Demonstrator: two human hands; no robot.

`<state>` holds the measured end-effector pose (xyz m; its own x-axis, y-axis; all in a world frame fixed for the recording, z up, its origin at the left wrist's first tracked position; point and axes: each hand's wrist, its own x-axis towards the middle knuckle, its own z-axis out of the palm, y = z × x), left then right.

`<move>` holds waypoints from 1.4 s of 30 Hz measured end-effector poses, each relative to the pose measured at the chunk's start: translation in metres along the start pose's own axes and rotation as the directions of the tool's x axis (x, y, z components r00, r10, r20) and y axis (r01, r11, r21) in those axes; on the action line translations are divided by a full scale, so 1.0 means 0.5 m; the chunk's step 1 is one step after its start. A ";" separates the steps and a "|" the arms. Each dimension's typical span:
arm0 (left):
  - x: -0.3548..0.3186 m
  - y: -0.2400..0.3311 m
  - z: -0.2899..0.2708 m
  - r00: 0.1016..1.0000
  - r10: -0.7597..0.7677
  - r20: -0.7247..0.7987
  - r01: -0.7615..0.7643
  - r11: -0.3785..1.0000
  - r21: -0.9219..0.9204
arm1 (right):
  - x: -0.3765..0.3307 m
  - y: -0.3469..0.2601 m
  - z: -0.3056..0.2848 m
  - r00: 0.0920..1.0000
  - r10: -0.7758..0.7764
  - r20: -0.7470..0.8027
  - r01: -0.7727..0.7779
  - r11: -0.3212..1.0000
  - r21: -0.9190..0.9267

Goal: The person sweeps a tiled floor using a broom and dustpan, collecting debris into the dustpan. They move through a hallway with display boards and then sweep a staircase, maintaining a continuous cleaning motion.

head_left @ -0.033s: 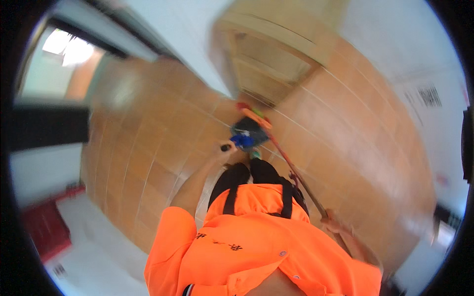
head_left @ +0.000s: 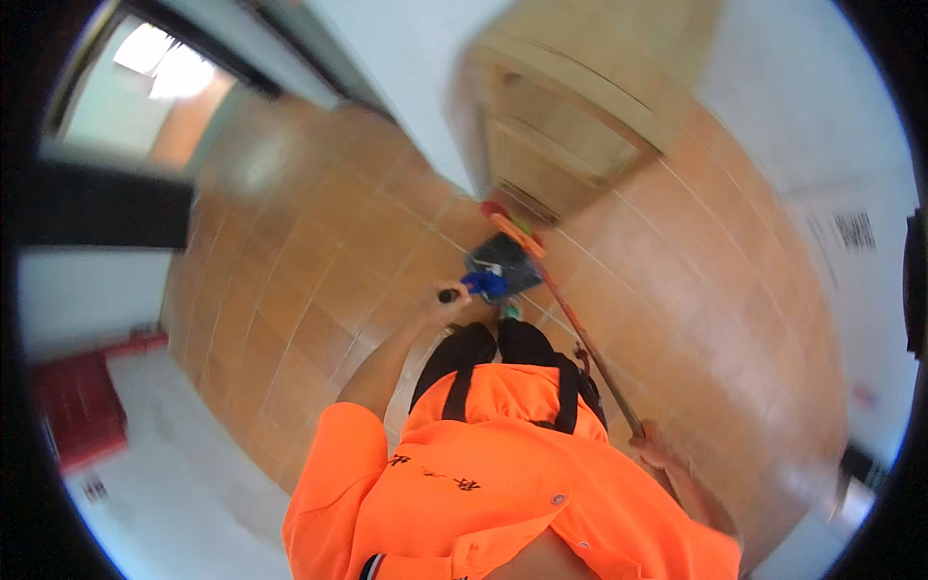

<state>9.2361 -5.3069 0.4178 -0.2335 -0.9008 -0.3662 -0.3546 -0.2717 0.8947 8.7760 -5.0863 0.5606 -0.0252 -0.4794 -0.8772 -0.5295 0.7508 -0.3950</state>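
My left hand (head_left: 458, 298) is closed around the black-ended handle of a dustpan. The dark grey dustpan (head_left: 522, 276), blue near its handle, is low over the tiles just ahead of my feet. A small pale bit shows in its pan, too blurred to name. On the right, my right hand (head_left: 653, 449) grips the long stick of a broom (head_left: 580, 333). The stick slants forward and left to an orange and red broom head, with some green, at the pan's far edge. Whether the bristles touch the floor I cannot tell.
Ahead, a light wooden cabinet (head_left: 580, 68) stands on the tiled floor (head_left: 300, 290) beside a white wall corner. A dark bar-like object (head_left: 106, 205) juts in at left, with a red box (head_left: 77, 411) below it. A white wall (head_left: 802, 126) lies to the right.
The whole view has swung a little, so the cabinet and wall corner sit farther right and lower. Dustpan and broom head have shifted slightly the same way. Both hands keep their holds.
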 end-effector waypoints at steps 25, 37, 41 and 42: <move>-0.654 -0.201 0.032 0.130 -0.416 -0.900 -0.305 0.847 -0.436 | -0.020 -0.694 0.146 0.931 -0.076 0.358 0.127 0.984 -0.122; -0.731 -0.274 -0.064 -0.078 -0.694 -0.716 -0.226 0.712 -0.665 | 0.167 -0.880 0.266 0.951 -0.104 0.290 0.199 0.926 -0.321; -0.697 -0.268 -0.223 -0.133 -0.760 -0.636 -0.303 0.643 -0.704 | 0.218 -1.088 0.391 0.927 -0.007 0.376 0.102 0.967 -0.234; -0.690 -0.259 -0.269 -0.147 -0.789 -0.597 -0.321 0.609 -0.725 | 0.228 -1.145 0.423 0.906 0.022 0.422 0.066 0.979 -0.192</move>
<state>9.4847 -5.0064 0.4628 0.8546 0.1441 -0.4989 0.5157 -0.1225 0.8480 9.2554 -5.4746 0.6294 0.3235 -0.2262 -0.9188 -0.6831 0.6160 -0.3922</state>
